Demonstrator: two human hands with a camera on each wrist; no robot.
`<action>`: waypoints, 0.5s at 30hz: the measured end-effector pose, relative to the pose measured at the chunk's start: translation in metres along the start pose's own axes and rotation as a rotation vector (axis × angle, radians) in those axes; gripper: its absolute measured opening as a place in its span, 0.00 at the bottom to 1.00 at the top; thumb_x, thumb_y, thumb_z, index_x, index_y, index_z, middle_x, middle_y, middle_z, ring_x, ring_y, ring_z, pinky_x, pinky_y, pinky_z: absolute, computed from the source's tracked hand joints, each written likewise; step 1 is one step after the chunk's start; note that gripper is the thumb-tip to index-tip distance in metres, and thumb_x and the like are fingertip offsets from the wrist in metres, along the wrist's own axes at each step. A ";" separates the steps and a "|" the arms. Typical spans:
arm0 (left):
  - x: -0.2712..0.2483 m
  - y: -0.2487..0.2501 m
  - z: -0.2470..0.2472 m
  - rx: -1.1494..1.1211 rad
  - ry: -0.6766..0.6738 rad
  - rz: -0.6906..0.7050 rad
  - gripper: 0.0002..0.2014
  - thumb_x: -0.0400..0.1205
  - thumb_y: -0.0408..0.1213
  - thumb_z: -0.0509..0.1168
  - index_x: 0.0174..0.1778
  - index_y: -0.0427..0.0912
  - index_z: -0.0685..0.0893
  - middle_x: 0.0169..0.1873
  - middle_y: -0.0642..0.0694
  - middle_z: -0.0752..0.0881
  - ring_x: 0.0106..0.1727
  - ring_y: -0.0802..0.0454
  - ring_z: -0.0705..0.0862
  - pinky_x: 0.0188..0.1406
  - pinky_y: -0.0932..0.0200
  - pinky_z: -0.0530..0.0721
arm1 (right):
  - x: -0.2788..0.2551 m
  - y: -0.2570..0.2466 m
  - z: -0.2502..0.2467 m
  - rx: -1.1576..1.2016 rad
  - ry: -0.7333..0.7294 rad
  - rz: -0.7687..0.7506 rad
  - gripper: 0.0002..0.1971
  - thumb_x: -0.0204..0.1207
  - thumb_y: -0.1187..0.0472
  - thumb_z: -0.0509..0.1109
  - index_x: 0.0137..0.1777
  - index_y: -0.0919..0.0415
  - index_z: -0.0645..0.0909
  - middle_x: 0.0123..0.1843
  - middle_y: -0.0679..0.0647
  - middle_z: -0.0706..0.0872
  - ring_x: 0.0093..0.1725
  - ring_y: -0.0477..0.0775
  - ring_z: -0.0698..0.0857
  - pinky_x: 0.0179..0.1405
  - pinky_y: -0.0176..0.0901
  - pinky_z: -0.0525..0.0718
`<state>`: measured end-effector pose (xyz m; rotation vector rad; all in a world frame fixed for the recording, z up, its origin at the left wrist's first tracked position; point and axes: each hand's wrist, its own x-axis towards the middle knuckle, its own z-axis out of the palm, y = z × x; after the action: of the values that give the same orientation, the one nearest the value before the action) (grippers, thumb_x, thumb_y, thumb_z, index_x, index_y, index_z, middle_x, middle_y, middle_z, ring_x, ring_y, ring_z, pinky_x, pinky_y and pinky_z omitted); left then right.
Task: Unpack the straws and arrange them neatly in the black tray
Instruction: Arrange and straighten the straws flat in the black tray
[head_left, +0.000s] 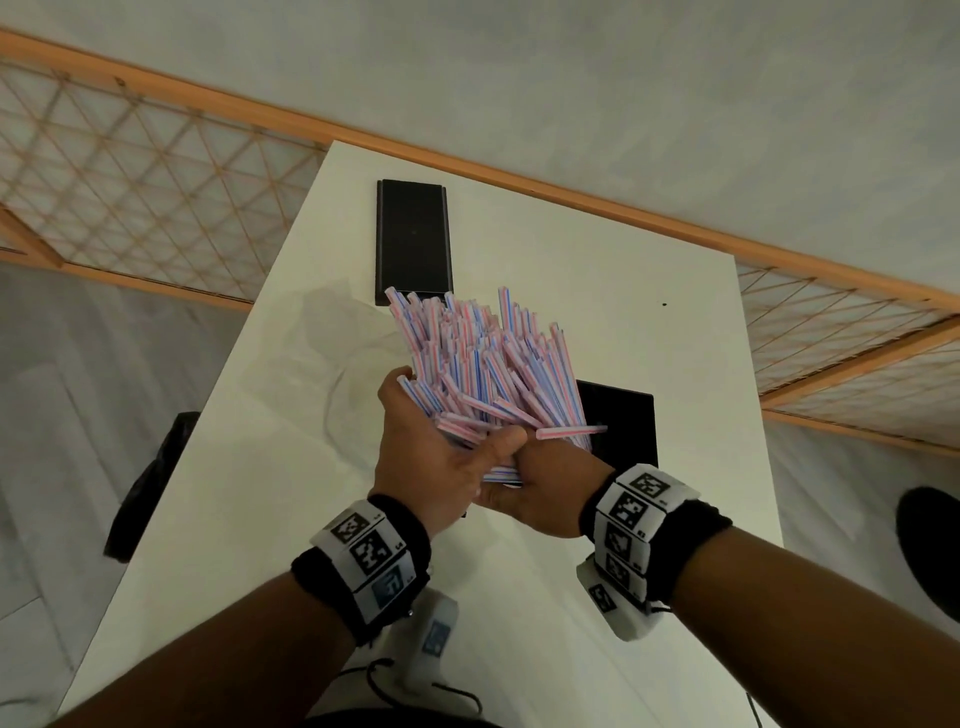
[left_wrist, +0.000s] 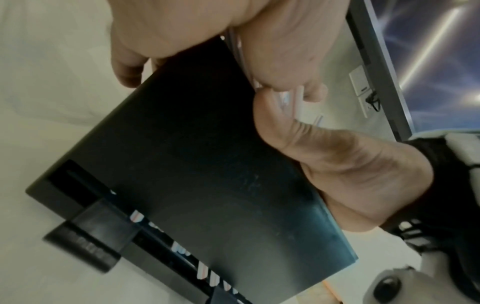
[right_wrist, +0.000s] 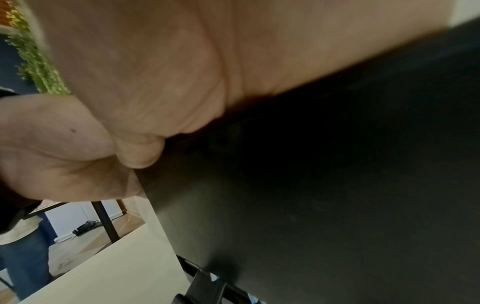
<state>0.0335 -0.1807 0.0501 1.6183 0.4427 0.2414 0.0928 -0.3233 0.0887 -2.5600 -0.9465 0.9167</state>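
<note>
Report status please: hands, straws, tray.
Left hand and right hand both grip the bundle of pink-and-blue striped plastic straws. Rectangular black tray below, on white table. Nothing blocking.

Both hands (head_left: 498, 467) hold the fanned straws (head_left: 483, 364) over the table (head_left: 649, 332) middle, blocking the way to the near tray (head_left: 623, 421), which lies partly under them. The far tray (head_left: 414, 239) lies uncovered beyond the straw tips. A clear bag (head_left: 343, 364) lies left of the straws. The table's right side and near edge are bare.
</note>
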 end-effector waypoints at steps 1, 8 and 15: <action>0.000 0.001 0.000 0.004 0.011 -0.005 0.50 0.64 0.62 0.83 0.72 0.39 0.64 0.64 0.50 0.84 0.61 0.65 0.87 0.54 0.74 0.84 | 0.000 -0.002 -0.001 0.016 0.014 0.007 0.30 0.79 0.34 0.63 0.77 0.48 0.72 0.67 0.46 0.83 0.68 0.47 0.80 0.69 0.40 0.75; -0.005 0.000 -0.013 -0.098 -0.028 -0.124 0.48 0.66 0.44 0.86 0.75 0.42 0.62 0.53 0.64 0.88 0.54 0.69 0.90 0.48 0.67 0.89 | -0.036 -0.001 -0.017 0.039 0.096 -0.010 0.24 0.77 0.45 0.71 0.70 0.52 0.77 0.64 0.46 0.85 0.65 0.49 0.81 0.65 0.46 0.79; -0.002 -0.002 -0.023 -0.118 -0.066 -0.146 0.52 0.64 0.58 0.85 0.75 0.42 0.62 0.62 0.56 0.85 0.58 0.65 0.89 0.61 0.54 0.88 | -0.054 0.037 -0.033 0.008 0.220 0.248 0.09 0.77 0.55 0.72 0.55 0.55 0.85 0.47 0.51 0.88 0.47 0.53 0.86 0.51 0.49 0.83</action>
<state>0.0215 -0.1604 0.0504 1.4671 0.4848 0.1015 0.1005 -0.3871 0.1237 -2.7434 -0.5724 0.6750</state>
